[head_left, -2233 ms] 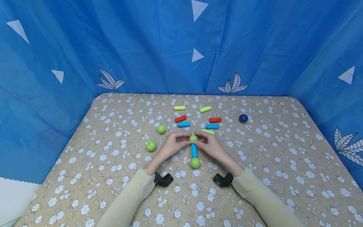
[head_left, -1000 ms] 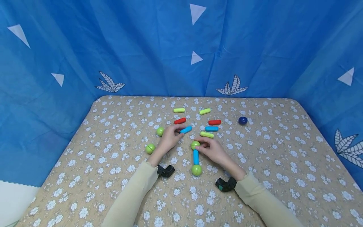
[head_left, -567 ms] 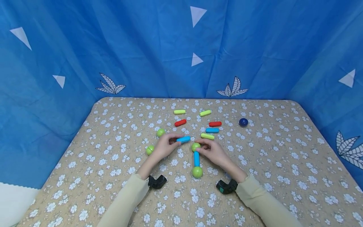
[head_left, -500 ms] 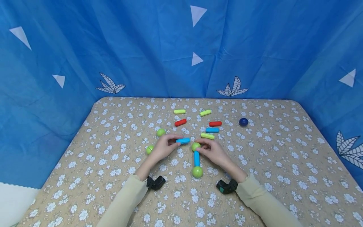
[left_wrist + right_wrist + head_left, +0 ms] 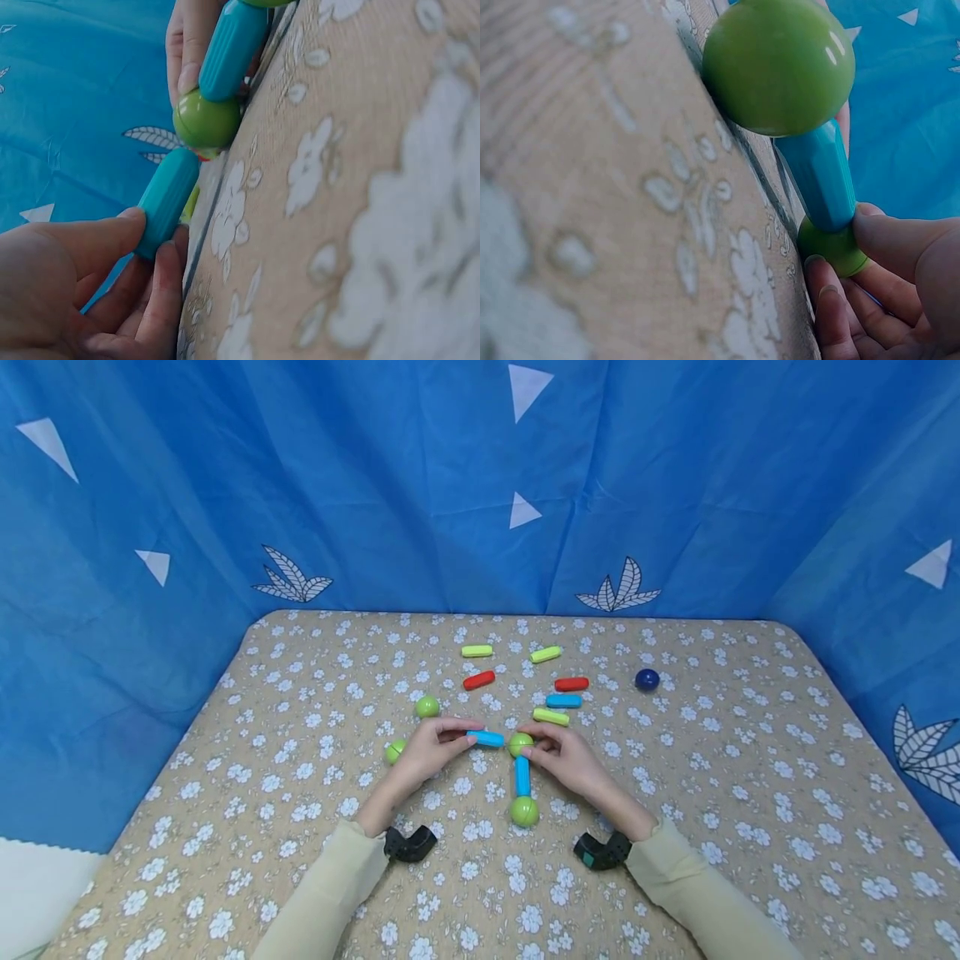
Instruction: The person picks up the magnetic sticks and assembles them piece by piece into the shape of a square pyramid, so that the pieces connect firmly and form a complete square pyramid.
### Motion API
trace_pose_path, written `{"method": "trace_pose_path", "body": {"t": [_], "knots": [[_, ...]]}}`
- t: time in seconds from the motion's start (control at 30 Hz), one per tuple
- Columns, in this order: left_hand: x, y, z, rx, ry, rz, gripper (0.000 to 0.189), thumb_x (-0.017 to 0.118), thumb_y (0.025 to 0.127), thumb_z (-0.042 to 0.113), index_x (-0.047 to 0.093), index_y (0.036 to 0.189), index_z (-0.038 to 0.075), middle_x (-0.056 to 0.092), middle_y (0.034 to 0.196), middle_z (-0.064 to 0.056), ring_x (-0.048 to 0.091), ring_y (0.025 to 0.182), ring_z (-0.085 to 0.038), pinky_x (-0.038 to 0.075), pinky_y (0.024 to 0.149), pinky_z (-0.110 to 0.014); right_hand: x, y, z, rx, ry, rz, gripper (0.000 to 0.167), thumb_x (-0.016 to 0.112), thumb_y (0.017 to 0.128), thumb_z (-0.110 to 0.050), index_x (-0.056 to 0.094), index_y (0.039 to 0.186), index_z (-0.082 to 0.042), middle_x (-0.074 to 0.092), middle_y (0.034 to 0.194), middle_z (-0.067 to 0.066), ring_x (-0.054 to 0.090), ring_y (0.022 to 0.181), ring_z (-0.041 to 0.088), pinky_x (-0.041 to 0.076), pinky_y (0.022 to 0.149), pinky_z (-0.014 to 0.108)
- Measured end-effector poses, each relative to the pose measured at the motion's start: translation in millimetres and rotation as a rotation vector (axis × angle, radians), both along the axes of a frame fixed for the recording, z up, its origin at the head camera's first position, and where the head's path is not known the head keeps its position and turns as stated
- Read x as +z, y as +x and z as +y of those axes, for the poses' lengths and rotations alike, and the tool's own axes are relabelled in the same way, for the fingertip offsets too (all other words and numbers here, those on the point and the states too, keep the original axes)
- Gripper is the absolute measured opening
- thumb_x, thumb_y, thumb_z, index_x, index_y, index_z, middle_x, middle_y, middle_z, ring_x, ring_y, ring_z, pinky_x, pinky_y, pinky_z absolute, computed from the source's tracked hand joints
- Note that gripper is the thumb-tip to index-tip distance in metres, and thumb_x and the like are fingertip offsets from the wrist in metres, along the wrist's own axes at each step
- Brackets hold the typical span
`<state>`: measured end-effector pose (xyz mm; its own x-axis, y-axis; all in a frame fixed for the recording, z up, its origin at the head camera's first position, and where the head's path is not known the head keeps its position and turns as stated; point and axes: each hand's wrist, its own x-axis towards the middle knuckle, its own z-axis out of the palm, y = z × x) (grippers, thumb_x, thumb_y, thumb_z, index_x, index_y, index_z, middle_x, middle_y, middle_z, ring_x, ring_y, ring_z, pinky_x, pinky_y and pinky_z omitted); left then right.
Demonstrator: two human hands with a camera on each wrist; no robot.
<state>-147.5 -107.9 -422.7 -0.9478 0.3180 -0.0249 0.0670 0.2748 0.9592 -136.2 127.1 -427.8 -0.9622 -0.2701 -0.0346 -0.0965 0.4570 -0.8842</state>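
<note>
My left hand pinches a blue rod between thumb and fingers. The rod's free end points right, a small gap short of a green ball. That ball caps the far end of a second blue rod, and another green ball sits on its near end. Thumb and fingers of my right hand hold the far ball from the right. In the left wrist view, the held rod is tilted, its tip close to the ball. The right wrist view has the near ball large in front.
Two loose green balls lie left, one partly behind my left hand. Farther back are yellow-green rods, red rods and a blue rod. A dark blue ball lies right. Blue curtains surround the flowered tabletop.
My left hand left the far green ball, picked up a blue rod from behind it, and drew it nearer, turning it toward that ball. My right hand kept holding the ball.
</note>
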Motion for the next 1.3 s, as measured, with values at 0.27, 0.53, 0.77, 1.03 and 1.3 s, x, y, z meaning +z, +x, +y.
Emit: {"method": "trace_pose_path", "body": {"t": [0.27, 0.53, 0.77, 1.03, 1.3], "knots": [[-3.5, 3.4, 5.3, 0.031, 0.024, -0.024, 0.022, 0.065, 0.088, 0.007, 0.068, 0.110, 0.000, 0.062, 0.117, -0.011, 0.061, 0.099, -0.020, 0.049, 0.081, -0.028, 0.4, -0.4, 0.9, 0.007, -0.012, -0.004, 0.035, 0.067, 0.088, -0.018, 0.063, 0.120, -0.005, 0.062, 0.093, 0.003, 0.057, 0.077, 0.016, 0.048, 0.064, 0.030], [-5.8, 5.3, 7.7, 0.008, 0.033, -0.001, 0.026, 0.066, 0.088, 0.007, 0.065, 0.112, -0.003, 0.063, 0.112, -0.015, 0.062, 0.097, -0.025, 0.051, 0.078, -0.029, 3.2, -1.7, 3.7, 0.022, -0.038, -0.014, 0.034, 0.065, 0.089, -0.014, 0.061, 0.121, -0.003, 0.062, 0.092, 0.003, 0.056, 0.077, 0.018, 0.047, 0.063, 0.028], [-6.6, 4.3, 7.8, -0.011, -0.001, 0.009, 0.026, 0.068, 0.086, 0.007, 0.065, 0.111, -0.001, 0.063, 0.110, -0.013, 0.062, 0.096, -0.023, 0.051, 0.079, -0.028, 2.7, -3.2, 6.3, 0.025, -0.031, -0.029, 0.034, 0.064, 0.091, -0.017, 0.061, 0.123, -0.005, 0.061, 0.093, 0.004, 0.055, 0.078, 0.018, 0.045, 0.062, 0.028], [2.5, 4.2, 5.5, -0.063, -0.066, 0.049, 0.026, 0.068, 0.085, 0.003, 0.065, 0.111, -0.001, 0.065, 0.105, -0.011, 0.063, 0.091, -0.020, 0.051, 0.077, -0.026, 1.5, -4.1, 9.6, 0.023, -0.027, -0.036, 0.033, 0.064, 0.091, -0.016, 0.062, 0.122, -0.007, 0.061, 0.093, 0.003, 0.054, 0.075, 0.018, 0.044, 0.059, 0.026], [19.7, 6.7, -15.5, -0.111, -0.065, 0.115, 0.028, 0.066, 0.087, 0.003, 0.063, 0.114, -0.005, 0.063, 0.111, -0.015, 0.062, 0.097, -0.024, 0.049, 0.082, -0.028, -0.6, -6.0, 10.8, 0.052, -0.055, -0.039, 0.035, 0.063, 0.092, -0.016, 0.060, 0.124, -0.004, 0.062, 0.093, 0.006, 0.055, 0.077, 0.019, 0.044, 0.060, 0.027]]}}
